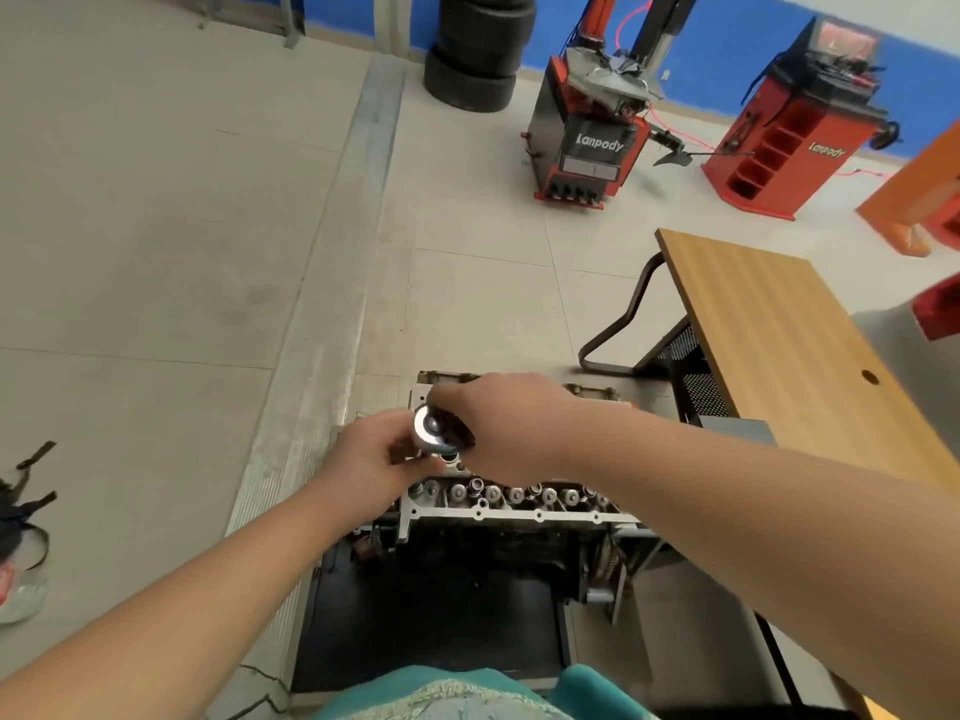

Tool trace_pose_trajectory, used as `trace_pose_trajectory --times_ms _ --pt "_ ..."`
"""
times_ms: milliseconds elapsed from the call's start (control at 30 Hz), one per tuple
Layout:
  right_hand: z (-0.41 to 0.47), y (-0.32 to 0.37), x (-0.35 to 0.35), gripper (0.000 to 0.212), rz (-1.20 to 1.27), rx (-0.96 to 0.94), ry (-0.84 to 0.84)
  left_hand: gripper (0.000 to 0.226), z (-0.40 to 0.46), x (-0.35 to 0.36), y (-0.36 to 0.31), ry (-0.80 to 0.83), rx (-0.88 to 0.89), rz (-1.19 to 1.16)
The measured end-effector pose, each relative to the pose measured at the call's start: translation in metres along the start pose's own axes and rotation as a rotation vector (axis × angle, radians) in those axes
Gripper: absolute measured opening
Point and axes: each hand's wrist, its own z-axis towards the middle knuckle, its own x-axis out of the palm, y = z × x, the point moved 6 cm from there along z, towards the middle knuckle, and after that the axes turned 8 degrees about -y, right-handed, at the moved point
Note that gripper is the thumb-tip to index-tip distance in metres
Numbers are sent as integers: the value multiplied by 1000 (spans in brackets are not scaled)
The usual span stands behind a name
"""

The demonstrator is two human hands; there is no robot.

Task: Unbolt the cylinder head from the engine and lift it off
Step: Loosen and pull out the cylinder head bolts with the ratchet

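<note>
Right hand (498,423) wrapped around the dark handle of a ratchet wrench (434,431), chrome round head pointing toward the camera. Left hand (371,459) meets it from the left, fingers pinched around the part just under the ratchet head; what exactly they pinch is hidden. Both hands sit over the far-left end of the cylinder head (519,504). Cylinder head rests on the engine (493,553), a row of round valve tops and bolt holes visible along its near edge. Engine stands on a dark stand (431,626) on the tiled floor.

Right of the engine: wooden desk (779,345) with a bent metal leg. Far side: red tyre changer (592,137), red wheel balancer (795,132), stack of tyres (480,49) against the blue-banded wall. Black straps (26,491) on the floor at far left.
</note>
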Motion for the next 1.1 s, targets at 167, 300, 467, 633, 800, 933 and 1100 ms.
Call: trace_pose_trajectory --times_ms 167,300,467,633,800,933,1100 --pt "9 -2 -7 52 -41 -76 51 48 -6 3 -3 91 -10 -17" --pt "7 -10 2 41 228 23 140 47 -9 -1 -3 16 68 -10" --pt "-18 -15 30 27 1262 420 331 45 -10 3 -4 -59 94 -68" --pt "-14 -19 38 21 1226 391 49 47 -10 6 -1 -71 31 -45" --pt "-10 -30 17 21 1318 302 -71 20 -8 8 2 -161 -88 -18" --pt "-27 -72 25 21 1413 392 -43 17 -12 12 4 -255 -122 32" --pt "-73 -174 83 26 1097 655 -15 12 -22 21 4 -419 -144 109"
